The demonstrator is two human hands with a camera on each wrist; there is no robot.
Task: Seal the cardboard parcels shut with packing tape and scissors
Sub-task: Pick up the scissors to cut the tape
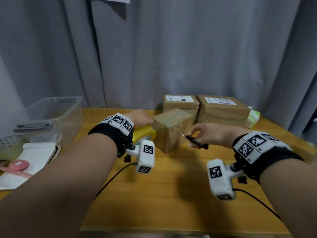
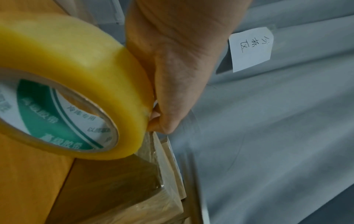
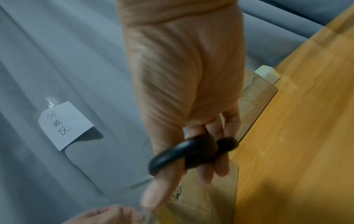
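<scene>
The left hand grips the yellow tape roll against the near parcel at mid-table, likely keeping tape taut, while the right hand holds black scissors alongside, seemingly ready to cut.

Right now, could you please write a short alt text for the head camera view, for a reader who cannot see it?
A person's left hand holds a yellow tape roll against a small cardboard box on a wooden table, while the right hand holds black-handled scissors at the box's near side. Two labelled boxes stand behind, before a grey curtain.
</scene>
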